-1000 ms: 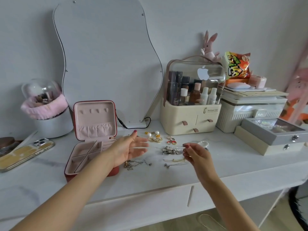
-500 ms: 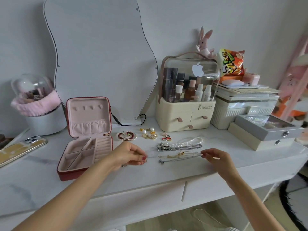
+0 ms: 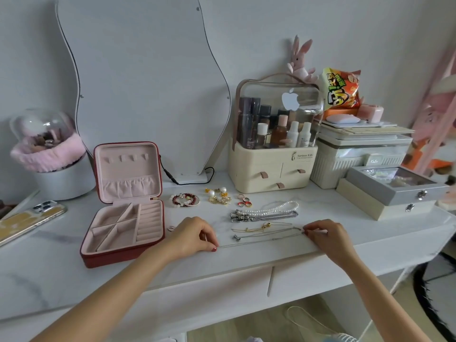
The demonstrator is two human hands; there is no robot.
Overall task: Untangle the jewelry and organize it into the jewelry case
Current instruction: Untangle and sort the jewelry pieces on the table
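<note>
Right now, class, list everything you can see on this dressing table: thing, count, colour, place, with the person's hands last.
Square red jewelry case: one, pink lining, open, left of centre.
Thin silver chain necklace: one, stretched between both hands.
Gold chain necklace: one, behind it.
White pearl necklace: one, centre.
Red and white bead bracelets: a small heap, beside the case.
Pearl and gold earrings: a cluster, centre back.
Cream cosmetics organiser: one, clear lid, back.
Wavy mirror: one, white, against the wall.
Grey glass-lidded box: one, right.
Phone: one, yellow case, far left.
Left hand: pinches the chain's left end.
Right hand: pinches the right end.

Likely bedroom vanity, wavy mirror (image 3: 143,82), cosmetics organizer (image 3: 274,141), plush bunny (image 3: 299,62)
</note>
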